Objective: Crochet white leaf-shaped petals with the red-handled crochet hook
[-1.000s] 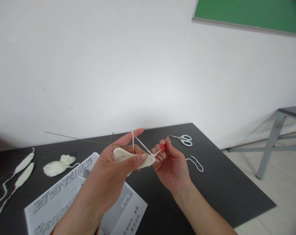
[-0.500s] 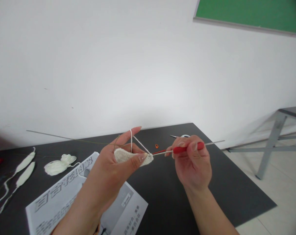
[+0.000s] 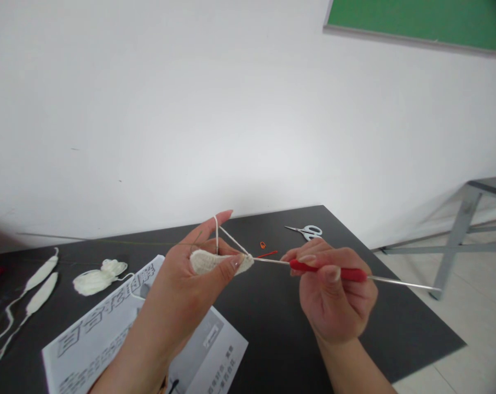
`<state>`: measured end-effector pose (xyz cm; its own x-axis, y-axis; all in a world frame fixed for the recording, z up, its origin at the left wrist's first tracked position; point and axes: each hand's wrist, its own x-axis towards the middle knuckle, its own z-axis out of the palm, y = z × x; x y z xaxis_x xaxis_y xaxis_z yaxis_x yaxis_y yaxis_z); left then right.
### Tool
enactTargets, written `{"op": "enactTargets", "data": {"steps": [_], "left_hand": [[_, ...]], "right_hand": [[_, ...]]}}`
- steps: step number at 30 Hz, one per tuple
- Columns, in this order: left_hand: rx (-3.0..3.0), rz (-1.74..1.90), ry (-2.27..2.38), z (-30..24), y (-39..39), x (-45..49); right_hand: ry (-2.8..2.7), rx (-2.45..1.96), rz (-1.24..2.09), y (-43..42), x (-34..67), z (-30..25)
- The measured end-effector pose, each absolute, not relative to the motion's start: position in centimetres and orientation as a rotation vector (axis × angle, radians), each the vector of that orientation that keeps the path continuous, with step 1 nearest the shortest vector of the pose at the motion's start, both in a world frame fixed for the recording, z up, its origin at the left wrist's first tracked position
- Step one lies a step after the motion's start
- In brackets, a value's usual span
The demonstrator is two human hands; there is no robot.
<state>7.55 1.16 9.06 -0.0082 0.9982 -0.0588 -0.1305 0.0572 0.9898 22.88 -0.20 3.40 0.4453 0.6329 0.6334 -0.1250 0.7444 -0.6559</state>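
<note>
One black tabletop (image 3: 396,328), smooth and matt, set against one white wall (image 3: 231,109) bearing small dark marks. Upper right, we list one green board (image 3: 420,22) with a pale frame; right of the table, one grey stand (image 3: 461,241) with crossed legs on a pale tiled floor (image 3: 478,323).

One crocheted piece (image 3: 205,262): white, narrow, close-stitched, curled along its upper edge. We find it above the tabletop in the left hand (image 3: 186,287), pinched between thumb and fingers near its right end. A yarn strand (image 3: 234,241) loops over the raised forefinger and runs down to that end. One thin wire (image 3: 51,236) extends leftward from this hand; we cannot tell whether it joins the piece.

One red-handled hook (image 3: 357,274), gripped in the closed right hand (image 3: 334,295), its metal shaft reaching the piece's right end; the tip is too small to make out.

One printed sheet (image 3: 87,350), partly under the left forearm: we read 百合 opening its outlined heading, and 百年好合 and 一束百合花 at lower right. Its small text we cannot read.
</note>
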Motion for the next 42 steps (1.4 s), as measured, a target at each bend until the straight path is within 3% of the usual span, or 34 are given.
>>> {"op": "enactTargets", "data": {"steps": [4,12,16,35,42], "left_hand": [[1.047,1.187,1.103,8.9,1.3,7.3],[0.948,1.067,0.937,8.0,1.6,6.6],[0.917,1.068,0.92,8.2,1.3,6.8],[0.899,1.083,0.873,8.3,0.4,7.5],[1.002,1.364,1.084,8.3,0.0,9.0]], "right_hand": [[-0.96,-0.568,0.54,-0.1,22.8,3.6],[-0.325,-0.451,1.566,2.5,21.9,2.5],[-0.125,-0.35,1.836,2.6,21.1,1.7],[-0.069,-0.207,1.912,2.2,20.5,1.9],[-0.112,-0.223,1.801,1.7,20.8,2.5]]}}
